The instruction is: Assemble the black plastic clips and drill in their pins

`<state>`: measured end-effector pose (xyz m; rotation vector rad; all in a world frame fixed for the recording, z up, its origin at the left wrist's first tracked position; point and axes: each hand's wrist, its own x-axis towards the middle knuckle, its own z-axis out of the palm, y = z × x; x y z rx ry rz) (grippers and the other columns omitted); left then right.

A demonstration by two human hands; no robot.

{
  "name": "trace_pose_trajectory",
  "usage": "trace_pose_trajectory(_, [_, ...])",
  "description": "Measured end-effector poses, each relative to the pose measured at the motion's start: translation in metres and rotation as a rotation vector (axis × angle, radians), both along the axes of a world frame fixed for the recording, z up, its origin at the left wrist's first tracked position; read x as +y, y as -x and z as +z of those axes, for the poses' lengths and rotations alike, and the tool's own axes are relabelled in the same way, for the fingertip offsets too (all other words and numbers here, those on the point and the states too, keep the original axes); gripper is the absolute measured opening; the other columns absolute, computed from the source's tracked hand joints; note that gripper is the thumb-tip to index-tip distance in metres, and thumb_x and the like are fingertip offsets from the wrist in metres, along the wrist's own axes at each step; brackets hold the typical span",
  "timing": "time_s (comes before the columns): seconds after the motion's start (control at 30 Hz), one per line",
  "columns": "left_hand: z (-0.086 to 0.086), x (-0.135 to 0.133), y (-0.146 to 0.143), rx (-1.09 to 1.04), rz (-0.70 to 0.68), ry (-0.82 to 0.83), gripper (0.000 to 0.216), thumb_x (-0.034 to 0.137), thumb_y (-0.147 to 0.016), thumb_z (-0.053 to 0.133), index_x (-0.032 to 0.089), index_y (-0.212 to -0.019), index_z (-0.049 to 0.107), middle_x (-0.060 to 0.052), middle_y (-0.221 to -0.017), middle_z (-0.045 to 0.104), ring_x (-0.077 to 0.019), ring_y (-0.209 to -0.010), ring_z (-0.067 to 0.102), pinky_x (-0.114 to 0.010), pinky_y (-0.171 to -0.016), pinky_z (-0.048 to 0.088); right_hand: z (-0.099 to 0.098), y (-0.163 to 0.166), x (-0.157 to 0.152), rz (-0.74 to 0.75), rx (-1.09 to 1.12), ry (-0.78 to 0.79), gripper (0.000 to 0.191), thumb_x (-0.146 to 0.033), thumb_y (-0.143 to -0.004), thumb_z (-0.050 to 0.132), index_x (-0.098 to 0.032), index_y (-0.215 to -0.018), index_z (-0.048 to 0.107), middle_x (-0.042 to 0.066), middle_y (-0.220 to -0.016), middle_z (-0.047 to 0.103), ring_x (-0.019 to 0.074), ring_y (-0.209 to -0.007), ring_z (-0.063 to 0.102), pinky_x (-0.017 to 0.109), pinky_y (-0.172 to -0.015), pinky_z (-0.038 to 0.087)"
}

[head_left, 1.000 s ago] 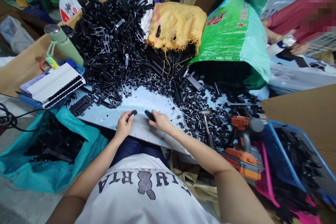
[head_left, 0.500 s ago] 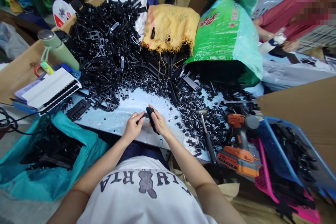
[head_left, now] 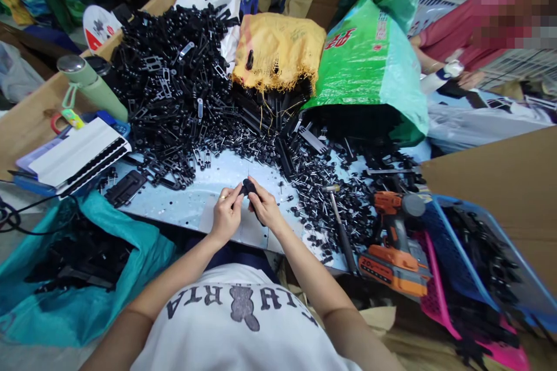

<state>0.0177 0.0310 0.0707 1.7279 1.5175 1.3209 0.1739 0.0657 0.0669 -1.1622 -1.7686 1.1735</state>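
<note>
My left hand (head_left: 227, 213) and my right hand (head_left: 264, 207) meet over the near edge of the pale blue table (head_left: 191, 200). Both pinch the same small black plastic part (head_left: 249, 188), which is held between the fingertips just above the table. A ring shows on my left hand. Right behind the hands lies a huge heap of black plastic parts (head_left: 174, 87). Small black pins with metal shafts (head_left: 317, 191) are strewn to the right of my right hand.
An orange cordless drill (head_left: 394, 243) and a hammer (head_left: 337, 217) lie at right. A green flask (head_left: 91, 87), a white tray of parts (head_left: 76, 156), a yellow sack (head_left: 278, 49), a green bag (head_left: 369, 64) and a teal bag (head_left: 82, 266) surround the table. Another person's hand (head_left: 472, 78) works far right.
My hands were apart, each with a black piece. They have come together at the table's middle and now hold the pieces joined between the fingertips.
</note>
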Motion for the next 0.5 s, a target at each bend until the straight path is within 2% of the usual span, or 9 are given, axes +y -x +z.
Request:
trace_pose_trajectory(0.1, [0.002, 0.007, 0.003, 0.004, -0.136, -0.031, 0.034, 0.026, -0.091, 0.043, 0.017, -0.120, 0.056, -0.005, -0.086, 0.055, -0.0133, -0.081, 0.055, -0.027, -0.074, 0.047, 0.009, -0.004, 0.001, 0.098, -0.089, -0.074, 0.049, -0.041, -0.089, 0.044, -0.029, -0.136, 0.039, 0.005, -0.106, 0.058, 0.0072, -0.056, 0.053, 0.028, -0.067, 0.052])
trace_pose_trajectory(0.17, [0.004, 0.010, 0.001, -0.009, -0.161, -0.050, 0.033, 0.027, -0.090, 0.044, 0.018, -0.119, 0.057, -0.005, -0.085, 0.055, -0.0130, -0.081, 0.055, -0.027, -0.074, 0.047, 0.012, -0.002, -0.002, 0.114, -0.113, -0.102, 0.050, -0.041, -0.089, 0.045, -0.029, -0.136, 0.039, 0.006, -0.107, 0.058, 0.0084, -0.058, 0.054, 0.030, -0.070, 0.052])
trace_pose_trajectory(0.27, [0.009, 0.010, -0.009, -0.064, 0.007, -0.091, 0.033, 0.026, -0.092, 0.041, 0.017, -0.120, 0.056, -0.005, -0.088, 0.055, -0.0125, -0.081, 0.055, -0.026, -0.073, 0.048, 0.009, 0.009, -0.010, -0.048, -0.055, -0.101, 0.050, -0.041, -0.091, 0.038, -0.028, -0.140, 0.034, 0.008, -0.109, 0.057, 0.0094, -0.056, 0.054, 0.030, -0.065, 0.053])
trace_pose_trajectory(0.33, [0.013, 0.009, -0.013, -0.073, 0.059, -0.113, 0.033, 0.025, -0.092, 0.039, 0.017, -0.120, 0.056, -0.006, -0.089, 0.056, -0.0124, -0.081, 0.056, -0.026, -0.073, 0.048, 0.007, 0.015, -0.016, -0.119, -0.038, -0.123, 0.051, -0.041, -0.092, 0.037, -0.028, -0.141, 0.032, 0.010, -0.113, 0.056, 0.0115, -0.061, 0.056, 0.031, -0.066, 0.053])
trace_pose_trajectory(0.5, [0.018, 0.019, 0.000, -0.041, -0.155, -0.145, 0.030, 0.026, -0.092, 0.041, 0.016, -0.114, 0.059, -0.006, -0.090, 0.059, -0.0130, -0.084, 0.056, -0.027, -0.074, 0.049, 0.007, 0.014, -0.018, -0.084, -0.051, -0.210, 0.053, -0.040, -0.091, 0.041, -0.028, -0.141, 0.030, 0.009, -0.109, 0.057, 0.0146, -0.072, 0.059, 0.032, -0.071, 0.053])
